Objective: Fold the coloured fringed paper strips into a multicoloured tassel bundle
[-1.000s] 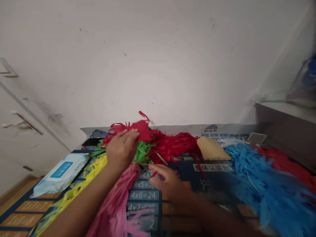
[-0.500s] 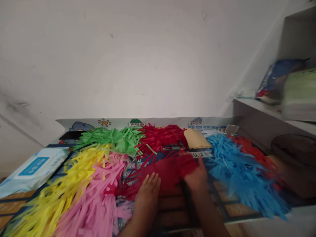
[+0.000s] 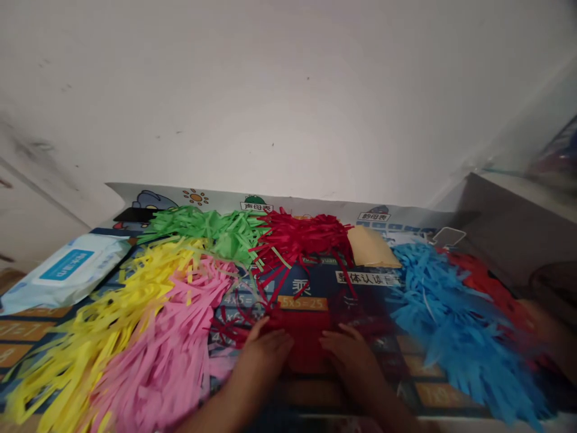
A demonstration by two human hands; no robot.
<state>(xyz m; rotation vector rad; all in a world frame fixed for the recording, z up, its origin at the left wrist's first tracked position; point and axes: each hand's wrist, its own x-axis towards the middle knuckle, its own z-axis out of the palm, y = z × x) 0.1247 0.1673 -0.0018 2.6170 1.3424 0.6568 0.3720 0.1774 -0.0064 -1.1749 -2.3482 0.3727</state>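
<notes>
Wall (image 3: 288, 108) across the upper half, pale and specked with small dark marks. Below, printed sheet (image 3: 315, 204), navy with orange panels, far edge turned up. Blue paper strips (image 3: 460, 337) heaped on the right, well apart from the hands. Pink paper strips (image 3: 166, 355) left of the hands, yellow paper strips (image 3: 112, 319) touching on their outer side. Farther back, green paper strips (image 3: 207, 231) and red fringe bundle (image 3: 306, 234), side by side, touching. Wipes packet (image 3: 65, 273) flat at far left. Nearest, red paper sheet (image 3: 307, 346), plain in the middle, fringed at its left, blurred at its right, lying between the hands and partly under both. Left hand (image 3: 265, 355) over the left part, right hand (image 3: 349, 355) over the right, fingers loosely bent, tips pointing inward, well apart from each other; thumbs hidden, so cannot tell how far closed or whether gripping. Beige paper (image 3: 373, 248) just right of the red fringe bundle. Smallest, flat black object (image 3: 135, 215) beside the green strips.
</notes>
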